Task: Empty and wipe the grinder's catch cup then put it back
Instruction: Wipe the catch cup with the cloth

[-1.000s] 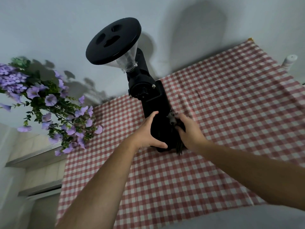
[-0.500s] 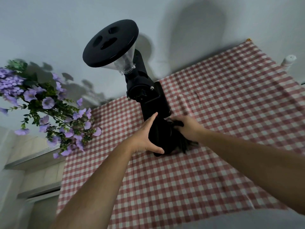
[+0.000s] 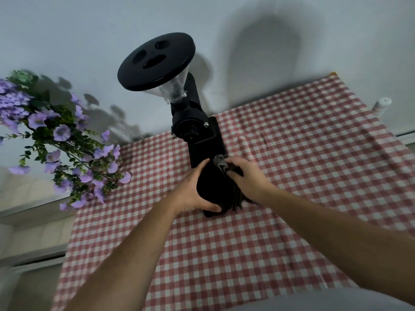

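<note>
Catch cup (image 3: 212, 187), black and rounded, sits at the foot of the grinder (image 3: 197, 131), low against the checked cloth and clasped from both sides by two bare hands; whether it is fully seated in the machine or drawn a little out cannot be told.

Largest in view is the red-and-white checked tablecloth (image 3: 292, 176), which spreads under both hands and runs back to a pale wall (image 3: 67, 30). Beyond the fingertips the black grinder rises, its body leaning away from the hands. It is topped by a clear hopper (image 3: 171, 90) under a wide black lid (image 3: 156, 61) with three dark recesses.

Well off to the outer side of the left hand hangs a spray of purple flowers (image 3: 60, 142) with green leaves. Far past the right hand's knuckles, at the cloth's far edge, stands a small white bottle (image 3: 381, 106).

The left hand (image 3: 193, 194) cups the side of the catch cup. Its fingers lie close together and curve up along the black wall toward the grinder body, and its thumb (image 3: 207, 206) is hooked under the near lower edge.

The right hand (image 3: 246, 178) presses a dark cloth (image 3: 238, 198) against the opposite side of the cup. Its fingers are bent and bunched over the fabric, whose fringed edge hangs below the palm. Just beyond those fingertips a small grey metal part (image 3: 219, 162) of the grinder shows, touching or nearly touching them; which of the two is unclear.
</note>
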Demonstrator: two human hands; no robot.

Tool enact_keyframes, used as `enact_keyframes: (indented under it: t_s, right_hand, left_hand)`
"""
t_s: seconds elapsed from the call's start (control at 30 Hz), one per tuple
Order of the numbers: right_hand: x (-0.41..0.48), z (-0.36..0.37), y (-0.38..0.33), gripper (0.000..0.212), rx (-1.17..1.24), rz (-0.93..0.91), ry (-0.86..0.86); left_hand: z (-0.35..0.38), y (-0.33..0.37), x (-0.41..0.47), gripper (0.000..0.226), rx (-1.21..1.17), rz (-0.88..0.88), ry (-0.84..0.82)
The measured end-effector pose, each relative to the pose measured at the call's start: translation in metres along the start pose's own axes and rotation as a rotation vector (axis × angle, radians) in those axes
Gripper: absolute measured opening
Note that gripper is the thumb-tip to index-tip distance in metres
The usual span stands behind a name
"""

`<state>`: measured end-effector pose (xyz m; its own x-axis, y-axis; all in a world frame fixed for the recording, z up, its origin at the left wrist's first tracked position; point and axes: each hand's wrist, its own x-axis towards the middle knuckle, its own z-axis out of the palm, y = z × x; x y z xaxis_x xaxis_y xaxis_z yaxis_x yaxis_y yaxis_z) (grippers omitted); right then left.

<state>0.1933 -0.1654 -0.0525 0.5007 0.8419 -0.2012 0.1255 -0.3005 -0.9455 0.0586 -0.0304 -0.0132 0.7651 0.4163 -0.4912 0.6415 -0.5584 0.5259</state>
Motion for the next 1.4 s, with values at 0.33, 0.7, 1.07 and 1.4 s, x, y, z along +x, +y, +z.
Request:
enact_keyframes:
  t_s: [0.33,0.7,1.07,1.4]
  right_hand:
    - [-0.016,-0.007,-0.018,0.036,-0.173,-0.077,-0.017]
    - [-0.020,-0.006,-0.062,0.055,-1.206,-0.326,-0.333]
    - [-0.008,0.009,-0.081,0.046,-1.064,-0.183,-0.252]
    - [-0.003,0.024,-0.090,0.039,-1.354,-0.122,-0.426]
  left_hand:
    - [0.008,-0.005,-0.007,0.141,-0.031,-0.026,-0.010]
    - [0.015,-0.025,-0.003,0.136,-0.062,0.042,0.021]
    - [0.018,-0.037,-0.001,0.131,-0.100,0.185,0.048]
    - [0.019,-0.037,-0.003,0.128,-0.114,0.217,0.073]
